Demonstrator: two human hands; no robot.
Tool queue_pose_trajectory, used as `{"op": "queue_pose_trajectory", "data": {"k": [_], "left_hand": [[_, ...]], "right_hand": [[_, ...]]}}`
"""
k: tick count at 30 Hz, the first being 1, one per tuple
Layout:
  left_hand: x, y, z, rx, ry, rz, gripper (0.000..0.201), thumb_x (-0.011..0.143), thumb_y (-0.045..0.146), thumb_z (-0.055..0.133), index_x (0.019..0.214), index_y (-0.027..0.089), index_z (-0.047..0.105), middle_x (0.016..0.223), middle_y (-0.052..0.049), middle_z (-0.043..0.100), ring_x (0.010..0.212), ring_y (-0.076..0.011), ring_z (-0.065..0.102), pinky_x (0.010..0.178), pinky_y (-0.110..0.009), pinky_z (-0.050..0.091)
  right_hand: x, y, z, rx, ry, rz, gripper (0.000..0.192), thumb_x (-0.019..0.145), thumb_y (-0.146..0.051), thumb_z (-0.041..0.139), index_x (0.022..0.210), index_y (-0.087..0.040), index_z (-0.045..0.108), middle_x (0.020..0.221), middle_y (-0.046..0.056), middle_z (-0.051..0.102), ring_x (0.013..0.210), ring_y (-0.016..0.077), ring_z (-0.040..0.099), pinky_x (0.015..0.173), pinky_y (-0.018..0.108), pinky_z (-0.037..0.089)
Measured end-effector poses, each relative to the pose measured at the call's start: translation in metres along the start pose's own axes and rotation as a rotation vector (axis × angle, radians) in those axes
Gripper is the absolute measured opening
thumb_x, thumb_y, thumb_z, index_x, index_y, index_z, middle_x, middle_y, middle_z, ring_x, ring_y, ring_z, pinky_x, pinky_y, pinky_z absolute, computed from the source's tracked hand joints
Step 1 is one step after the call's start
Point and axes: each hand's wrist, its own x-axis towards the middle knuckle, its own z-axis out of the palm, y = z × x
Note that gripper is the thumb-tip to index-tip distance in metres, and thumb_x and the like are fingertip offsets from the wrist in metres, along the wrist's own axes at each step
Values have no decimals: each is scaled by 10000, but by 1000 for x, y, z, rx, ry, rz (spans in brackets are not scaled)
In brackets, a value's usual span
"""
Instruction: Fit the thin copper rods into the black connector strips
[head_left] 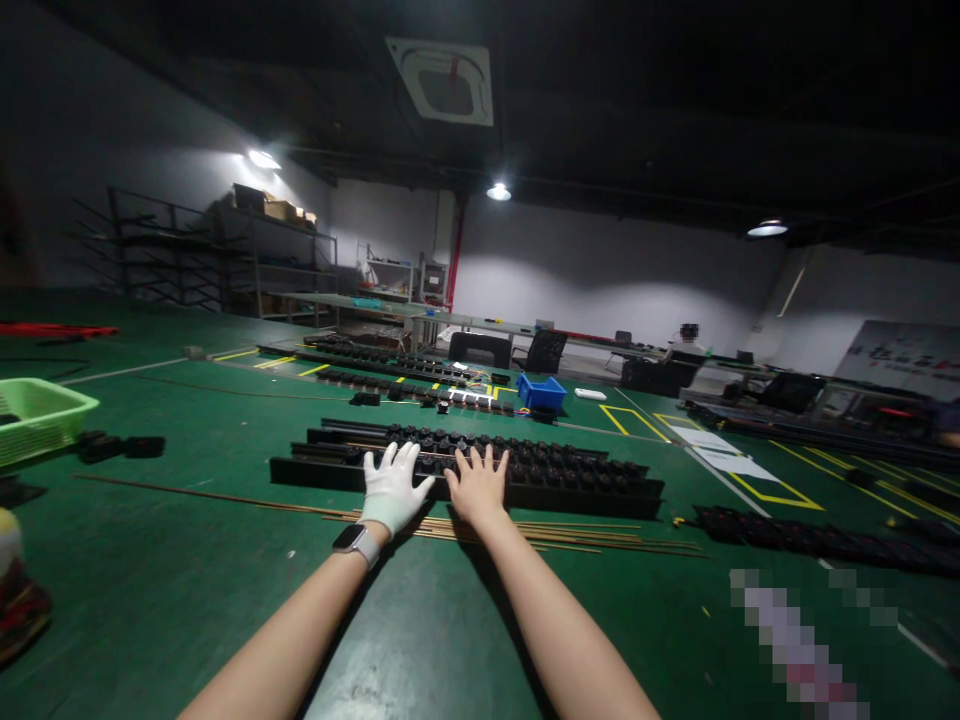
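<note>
no readable text anywhere; wall board (904, 357) far right has large characters but too blurred to read, smartwatch (354, 539) face dark, no labels legible

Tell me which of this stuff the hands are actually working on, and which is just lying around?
In use: left hand in white glove, bare right hand, both on the black slotted rack; thin rods beside it.

Lying about: green basket, blue bin, far racks.

Dim, ceiling spots, edges warped, approx.

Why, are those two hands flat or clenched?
Spread flat: left hand and right hand press fingers splayed on the black rack.
</note>
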Motion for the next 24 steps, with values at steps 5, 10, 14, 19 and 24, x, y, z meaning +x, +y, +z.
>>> {"op": "queue_pose_trajectory", "data": {"k": [5, 10, 14, 19, 24], "left_hand": [[0, 1, -3, -2, -11, 1, 705, 992, 581, 541, 1615, 251, 551, 1707, -128, 508, 1612, -404, 366, 1332, -711, 63], [0, 1, -3, 4, -4, -4, 697, 994, 574, 542, 1611, 250, 555, 1709, -126, 506, 1607, -402, 374, 1333, -708, 66], [1, 1, 0, 2, -2, -1, 695, 991, 565, 544, 1610, 249, 560, 1703, -134, 512, 1606, -411, 375, 1327, -718, 73], [2, 0, 2, 10, -3, -9, 702, 983, 565, 546, 1613, 258, 559, 1702, -134, 515, 1612, -416, 367, 1329, -713, 80], [2, 0, 1, 8, -2, 0, 698, 990, 566, 538, 1615, 256, 555, 1704, -132, 512, 1610, -409, 372, 1329, -713, 73]], "right_hand": [[2, 1, -3, 16, -20, -14, 656, 1133, -629, 317, 1680, -310, 488, 1749, 100, 427, 1673, 411, 209, 1307, 692, -68], [-4, 14, -4, 13, -14, 25, 652, 1135, -628, 318, 1700, -329, 450, 1782, 82, 364, 1684, 410, 169, 1303, 704, -67], [-7, 25, -3, 17, 15, 63, 620, 1137, -619, 332, 1671, -352, 497, 1771, 77, 388, 1677, 421, 187, 1297, 717, -57], [-5, 27, -5, 22, 0, 72, 628, 1140, -615, 311, 1666, -335, 509, 1754, 74, 420, 1679, 402, 194, 1306, 704, -53], [-7, 29, -7, 21, -6, 74, 634, 1144, -606, 296, 1687, -330, 473, 1768, 66, 391, 1682, 387, 190, 1313, 688, -50]]}}
